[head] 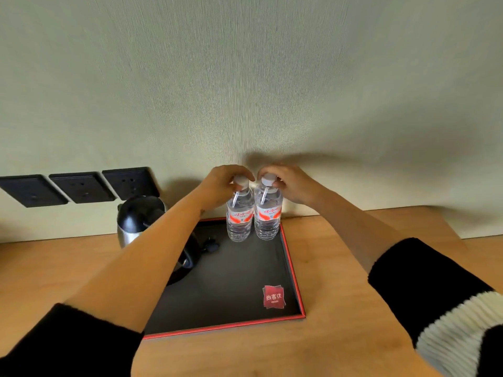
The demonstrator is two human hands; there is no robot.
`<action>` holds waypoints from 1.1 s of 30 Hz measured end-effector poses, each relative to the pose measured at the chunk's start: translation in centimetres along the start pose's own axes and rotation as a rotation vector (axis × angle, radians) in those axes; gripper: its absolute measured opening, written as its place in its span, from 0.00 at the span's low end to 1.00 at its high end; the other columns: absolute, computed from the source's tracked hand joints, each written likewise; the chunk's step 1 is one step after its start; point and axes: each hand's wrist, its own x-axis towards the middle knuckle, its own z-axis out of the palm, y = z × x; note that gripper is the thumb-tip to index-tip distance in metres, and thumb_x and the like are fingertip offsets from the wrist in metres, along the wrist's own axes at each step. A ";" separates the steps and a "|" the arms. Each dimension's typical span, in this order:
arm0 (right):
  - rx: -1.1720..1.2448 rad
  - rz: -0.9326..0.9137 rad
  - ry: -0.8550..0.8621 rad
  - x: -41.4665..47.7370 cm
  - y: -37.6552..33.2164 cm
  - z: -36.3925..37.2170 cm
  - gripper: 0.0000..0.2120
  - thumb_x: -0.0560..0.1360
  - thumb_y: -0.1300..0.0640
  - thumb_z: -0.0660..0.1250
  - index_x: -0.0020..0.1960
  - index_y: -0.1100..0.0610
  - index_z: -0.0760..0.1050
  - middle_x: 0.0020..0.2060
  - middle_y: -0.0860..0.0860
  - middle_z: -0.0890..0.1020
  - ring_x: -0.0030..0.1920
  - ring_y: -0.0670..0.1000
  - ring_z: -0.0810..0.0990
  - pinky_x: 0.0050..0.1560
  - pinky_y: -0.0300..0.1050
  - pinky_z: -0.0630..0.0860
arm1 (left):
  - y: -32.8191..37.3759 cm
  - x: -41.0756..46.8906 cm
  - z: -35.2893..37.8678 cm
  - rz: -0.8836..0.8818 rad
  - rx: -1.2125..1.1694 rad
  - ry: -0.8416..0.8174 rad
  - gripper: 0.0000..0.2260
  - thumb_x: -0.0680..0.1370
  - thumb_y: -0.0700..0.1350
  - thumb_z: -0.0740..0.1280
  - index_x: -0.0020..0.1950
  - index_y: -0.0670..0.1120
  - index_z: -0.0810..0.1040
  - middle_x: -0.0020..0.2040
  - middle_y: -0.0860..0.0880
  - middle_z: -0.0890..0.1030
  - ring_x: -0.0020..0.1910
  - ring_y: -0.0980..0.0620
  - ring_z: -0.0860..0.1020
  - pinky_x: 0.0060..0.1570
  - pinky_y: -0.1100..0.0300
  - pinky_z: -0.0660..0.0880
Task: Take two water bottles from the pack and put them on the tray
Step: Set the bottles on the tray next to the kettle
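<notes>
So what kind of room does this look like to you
Probably a hotel guest room's drinks corner. A black tray with a red logo patch holds an electric kettle and two water bottles, on a wooden counter below a row of wall sockets.

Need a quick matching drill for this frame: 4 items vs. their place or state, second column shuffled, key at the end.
1. water bottles
2. kettle
3. red logo
4. wall sockets

A. near right corner of the tray
B. upright at the tray's far right corner, a hand on each cap
C. on the wall, left
D. left part of the tray, behind the left forearm

Pairs: 1-B, 2-D, 3-A, 4-C
</notes>
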 end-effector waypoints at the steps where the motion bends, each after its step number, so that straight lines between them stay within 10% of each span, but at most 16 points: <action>1: 0.017 0.012 -0.001 0.0 0.0 0.0 0.16 0.70 0.72 0.64 0.54 0.59 0.75 0.53 0.57 0.81 0.50 0.53 0.77 0.47 0.42 0.70 | 0.0 -0.1 -0.1 0.000 -0.016 -0.006 0.15 0.71 0.30 0.64 0.51 0.46 0.80 0.54 0.45 0.82 0.52 0.51 0.77 0.52 0.60 0.71; 9: 0.085 0.105 0.096 -0.3 0.1 0.1 0.13 0.68 0.62 0.72 0.52 0.59 0.75 0.47 0.57 0.83 0.47 0.56 0.79 0.46 0.51 0.75 | -0.8 -0.3 0.4 -0.148 0.037 0.132 0.17 0.67 0.44 0.75 0.55 0.42 0.79 0.52 0.41 0.82 0.48 0.47 0.76 0.47 0.57 0.70; 30: 0.118 0.054 0.153 -0.2 0.4 0.1 0.12 0.64 0.61 0.76 0.45 0.58 0.78 0.41 0.55 0.85 0.39 0.51 0.79 0.41 0.45 0.74 | -1.3 1.2 1.0 -0.144 -0.096 0.243 0.17 0.64 0.40 0.77 0.51 0.42 0.80 0.42 0.49 0.79 0.43 0.51 0.77 0.39 0.69 0.70; 33: 0.128 0.046 0.154 -0.4 0.3 0.2 0.12 0.64 0.60 0.76 0.46 0.59 0.77 0.41 0.56 0.84 0.41 0.55 0.81 0.43 0.51 0.77 | -1.2 1.0 1.2 -0.155 -0.132 0.268 0.18 0.63 0.37 0.77 0.52 0.41 0.81 0.41 0.49 0.79 0.43 0.49 0.77 0.47 0.59 0.75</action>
